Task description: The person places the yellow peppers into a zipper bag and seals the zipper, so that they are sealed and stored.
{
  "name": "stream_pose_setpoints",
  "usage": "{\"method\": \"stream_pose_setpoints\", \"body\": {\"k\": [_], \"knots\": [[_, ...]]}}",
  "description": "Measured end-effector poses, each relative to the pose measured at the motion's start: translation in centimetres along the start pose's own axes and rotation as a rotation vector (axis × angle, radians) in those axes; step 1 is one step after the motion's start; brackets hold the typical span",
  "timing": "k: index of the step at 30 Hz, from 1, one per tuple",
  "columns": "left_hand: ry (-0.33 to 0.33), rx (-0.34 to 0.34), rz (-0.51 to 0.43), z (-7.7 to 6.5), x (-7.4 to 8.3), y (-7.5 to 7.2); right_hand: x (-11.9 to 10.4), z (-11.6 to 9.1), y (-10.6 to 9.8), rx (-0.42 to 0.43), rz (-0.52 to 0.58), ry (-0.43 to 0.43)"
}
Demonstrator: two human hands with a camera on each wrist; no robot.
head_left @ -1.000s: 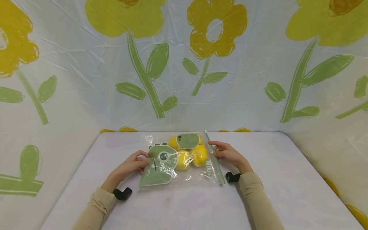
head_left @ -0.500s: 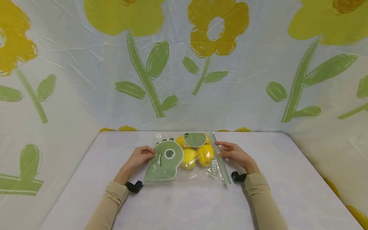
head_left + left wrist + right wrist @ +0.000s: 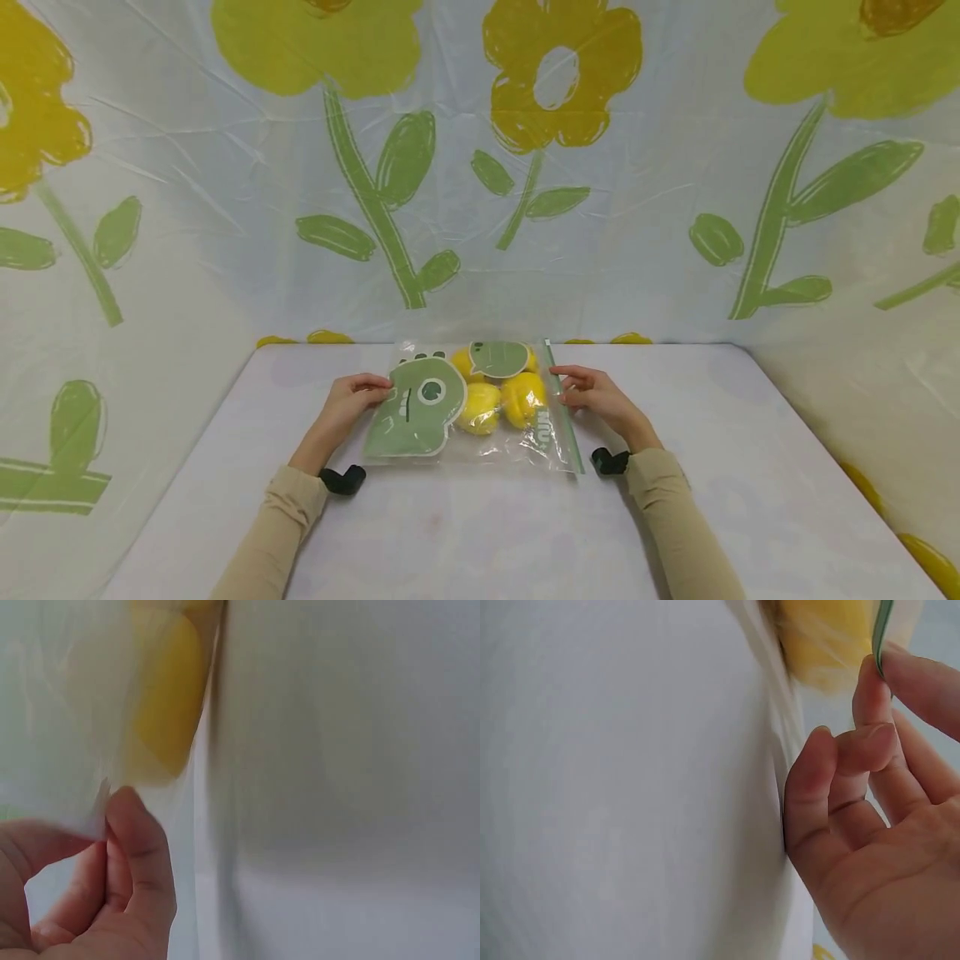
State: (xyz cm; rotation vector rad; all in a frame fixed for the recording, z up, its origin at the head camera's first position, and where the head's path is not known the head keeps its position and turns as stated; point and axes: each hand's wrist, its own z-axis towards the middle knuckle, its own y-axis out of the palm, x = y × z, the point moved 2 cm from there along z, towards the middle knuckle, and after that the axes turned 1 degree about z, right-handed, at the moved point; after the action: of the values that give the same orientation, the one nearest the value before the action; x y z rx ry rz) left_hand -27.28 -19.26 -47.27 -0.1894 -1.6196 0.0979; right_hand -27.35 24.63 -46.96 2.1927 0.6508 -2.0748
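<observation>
A clear zip bag (image 3: 487, 454) with a green dinosaur print lies across the far middle of the table in the head view. Inside are three rounded yellow things; one yellow piece (image 3: 525, 400) is lobed like a bell pepper, and a smoother yellow piece (image 3: 480, 408) sits beside it. My left hand (image 3: 348, 412) pinches the bag's left end between thumb and finger, as the left wrist view shows. At the opposite end my right hand (image 3: 603, 408) pinches the green zip strip (image 3: 882, 634) between thumb and forefinger, its other fingers curled below.
A white-covered table (image 3: 480, 542) carries the bag. Behind it rises a flower-printed cloth wall (image 3: 630, 292), with similar cloth on both sides. Black wrist mounts (image 3: 343, 480) stick out inward from both wrists, close to the tabletop.
The bag shifted right, then back left, with both hands following. Its near left corner swung away from me, so it lies straighter. My left hand changed to a pinch at the bag's edge.
</observation>
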Motion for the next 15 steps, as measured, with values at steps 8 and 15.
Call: {"method": "stream_pose_setpoints", "body": {"k": [8,15], "knots": [[0.049,-0.136,0.108,-0.8,-0.3,-1.3,-1.9,-0.3,-0.1,-0.056,-0.112,-0.063],[0.103,-0.198,0.396,-1.8,2.2,-2.6,-4.8,-1.6,-1.3,0.131,-0.459,-0.181]]}}
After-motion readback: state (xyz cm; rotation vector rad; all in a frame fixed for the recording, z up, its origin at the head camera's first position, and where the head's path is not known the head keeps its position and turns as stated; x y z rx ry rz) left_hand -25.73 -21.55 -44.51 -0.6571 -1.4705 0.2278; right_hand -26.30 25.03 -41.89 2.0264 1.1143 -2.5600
